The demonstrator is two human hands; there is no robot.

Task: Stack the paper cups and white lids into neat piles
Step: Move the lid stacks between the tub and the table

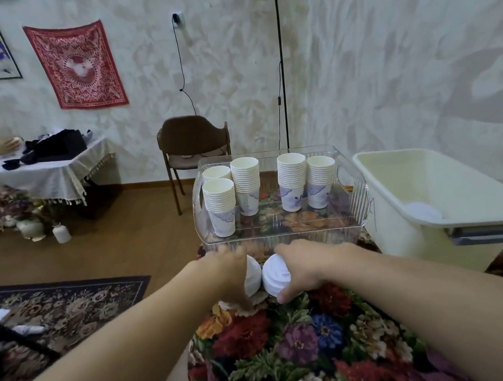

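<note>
Gripping two piles of white lids at lower centre: left hand [232, 272] around the left lid pile [253, 275], right hand [305, 266] around the right lid pile [274, 275]. Best squared edge-to-edge before merging. Cup stacks [246, 187] upright in the clear tray [281, 236] above.

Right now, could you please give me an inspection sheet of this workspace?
Surface: floral tablecloth.
Job's things: five cup stacks upright in the clear bin; two lid stacks in front of it.
Clutter: a white item inside the cream tub.
Grippers: left hand grips one lid stack, right hand the other.
Cables: black cord hanging from the wall socket; lamp cord.
Surroundings: chair, floor lamp, another person at a far table.
</note>
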